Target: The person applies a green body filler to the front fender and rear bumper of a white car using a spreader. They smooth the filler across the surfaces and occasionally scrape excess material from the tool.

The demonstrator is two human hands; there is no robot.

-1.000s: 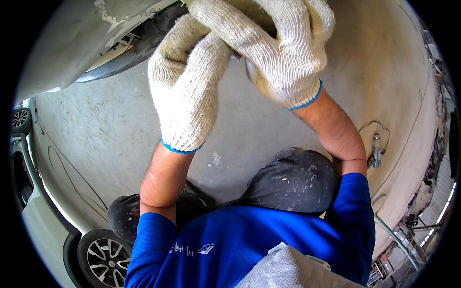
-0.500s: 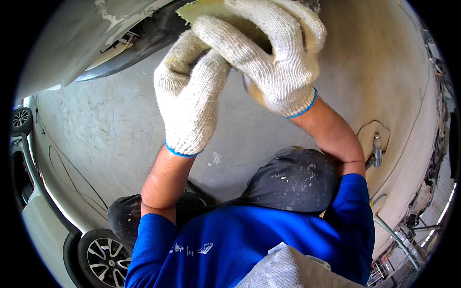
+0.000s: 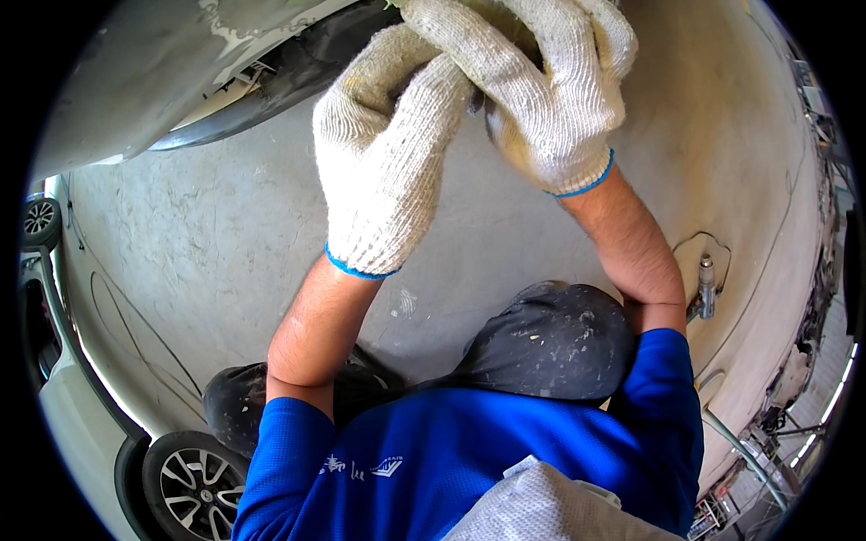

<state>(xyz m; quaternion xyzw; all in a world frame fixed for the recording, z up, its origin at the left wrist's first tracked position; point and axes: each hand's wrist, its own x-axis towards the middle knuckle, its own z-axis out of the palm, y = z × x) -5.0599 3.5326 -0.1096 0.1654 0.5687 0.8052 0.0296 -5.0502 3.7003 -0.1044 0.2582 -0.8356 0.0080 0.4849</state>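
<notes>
Both my hands wear white knitted gloves with blue cuffs and meet at the top of the head view. My right hand (image 3: 559, 99) is closed, its thumb lying across a thin yellow-green sheet (image 3: 394, 4) with a ragged edge. Most of that sheet is beyond the upper edge or behind the gloves. My left hand (image 3: 383, 162) is closed too, its thumb and curled fingers pinching up against the right thumb, where the sheet's lower part is hidden. Just above them on the left is a grey car body panel (image 3: 153, 72) with whitish patches.
Below the panel a dark curved part (image 3: 271, 104) hangs over the concrete floor (image 3: 216, 216). A pale car with a spoked wheel (image 3: 200, 487) stands at the left, cables near it. A metal air tool (image 3: 706, 287) with a hose lies at the right. My bent knee (image 3: 559, 343) is beneath my arms.
Both hands have shifted slightly right and upward together, grips unchanged. The yellow-green sheet has nearly left the view at the top.
</notes>
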